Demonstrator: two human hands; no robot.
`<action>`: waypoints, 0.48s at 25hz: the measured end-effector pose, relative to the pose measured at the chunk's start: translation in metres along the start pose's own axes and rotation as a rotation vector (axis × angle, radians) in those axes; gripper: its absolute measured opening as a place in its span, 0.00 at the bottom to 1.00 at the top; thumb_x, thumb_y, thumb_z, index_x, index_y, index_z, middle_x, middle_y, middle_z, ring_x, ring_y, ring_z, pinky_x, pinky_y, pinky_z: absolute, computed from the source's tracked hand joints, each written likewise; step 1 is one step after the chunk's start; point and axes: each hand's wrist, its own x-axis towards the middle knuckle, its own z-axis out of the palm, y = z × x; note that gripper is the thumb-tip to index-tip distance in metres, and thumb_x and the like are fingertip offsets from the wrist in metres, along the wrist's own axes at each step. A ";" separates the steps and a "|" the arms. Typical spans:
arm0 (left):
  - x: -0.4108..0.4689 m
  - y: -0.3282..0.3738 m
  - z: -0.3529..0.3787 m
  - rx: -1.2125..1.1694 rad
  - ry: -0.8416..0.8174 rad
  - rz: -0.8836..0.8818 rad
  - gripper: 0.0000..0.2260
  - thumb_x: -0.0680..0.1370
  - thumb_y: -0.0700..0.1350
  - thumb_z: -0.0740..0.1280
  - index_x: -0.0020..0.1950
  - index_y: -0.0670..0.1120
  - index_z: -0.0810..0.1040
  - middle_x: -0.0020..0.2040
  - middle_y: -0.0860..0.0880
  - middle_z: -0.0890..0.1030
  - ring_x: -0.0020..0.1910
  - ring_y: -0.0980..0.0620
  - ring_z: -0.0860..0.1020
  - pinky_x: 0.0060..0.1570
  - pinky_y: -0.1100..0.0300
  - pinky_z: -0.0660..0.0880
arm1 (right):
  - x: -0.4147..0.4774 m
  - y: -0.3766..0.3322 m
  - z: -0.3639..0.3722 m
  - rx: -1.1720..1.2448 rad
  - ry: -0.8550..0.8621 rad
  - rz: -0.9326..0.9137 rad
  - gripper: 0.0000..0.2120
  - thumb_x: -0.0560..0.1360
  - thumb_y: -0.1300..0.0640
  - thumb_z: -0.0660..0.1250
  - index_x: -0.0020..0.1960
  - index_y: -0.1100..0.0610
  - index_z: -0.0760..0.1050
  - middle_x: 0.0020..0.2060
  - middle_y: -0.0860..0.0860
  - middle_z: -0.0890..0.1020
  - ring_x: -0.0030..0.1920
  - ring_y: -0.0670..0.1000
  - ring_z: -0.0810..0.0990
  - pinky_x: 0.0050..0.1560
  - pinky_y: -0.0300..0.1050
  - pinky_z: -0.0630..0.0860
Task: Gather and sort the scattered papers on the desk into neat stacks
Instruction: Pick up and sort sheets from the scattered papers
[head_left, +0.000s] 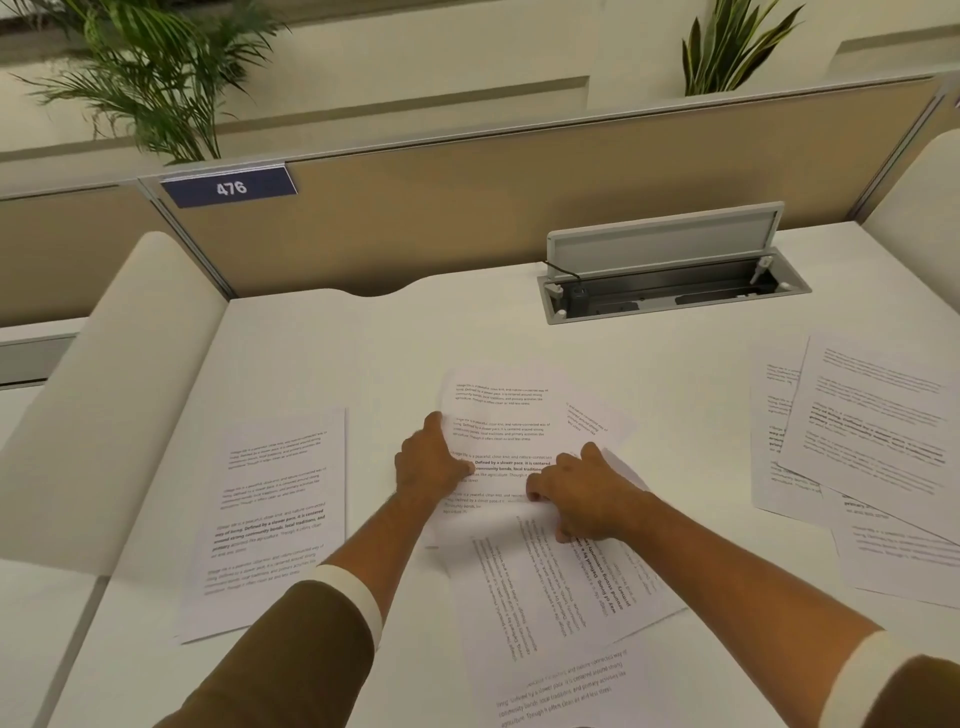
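Observation:
Printed white sheets lie scattered on a white desk (363, 353). My left hand (428, 460) grips the left edge of an upright centre sheet (498, 410). My right hand (582, 493) pinches the lower right part of that same sheet, which overlaps a sideways-turned sheet (550, 592) below it. Another page (566, 691) pokes out at the desk's near edge. A single sheet (270, 514) lies flat to the left. A loose overlapping pile of papers (862, 441) covers the right side.
An open cable tray (670, 291) with a raised lid sits at the back right. A beige partition (467, 208) with a "476" label (228, 187) closes the far edge. A white curved divider (119, 395) flanks the left. Plants stand behind the partition.

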 end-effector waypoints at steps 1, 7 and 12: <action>0.000 0.000 -0.001 -0.005 -0.007 -0.018 0.43 0.71 0.52 0.83 0.79 0.47 0.65 0.69 0.44 0.81 0.67 0.40 0.80 0.67 0.46 0.77 | -0.001 0.000 -0.002 -0.016 -0.002 -0.010 0.17 0.71 0.46 0.75 0.57 0.47 0.77 0.54 0.47 0.80 0.57 0.53 0.76 0.58 0.55 0.62; 0.000 -0.009 -0.014 -0.495 -0.145 -0.084 0.22 0.70 0.36 0.83 0.62 0.41 0.83 0.59 0.44 0.87 0.51 0.46 0.87 0.52 0.51 0.86 | -0.035 0.028 -0.022 0.433 0.078 0.047 0.13 0.68 0.50 0.76 0.46 0.48 0.74 0.45 0.44 0.80 0.45 0.49 0.79 0.48 0.47 0.72; -0.019 -0.019 -0.024 -0.618 -0.087 -0.139 0.12 0.70 0.33 0.80 0.40 0.43 0.78 0.37 0.51 0.84 0.31 0.51 0.82 0.28 0.61 0.74 | -0.067 0.060 -0.030 1.253 0.446 0.283 0.19 0.68 0.54 0.84 0.57 0.49 0.82 0.50 0.44 0.89 0.48 0.47 0.88 0.45 0.40 0.84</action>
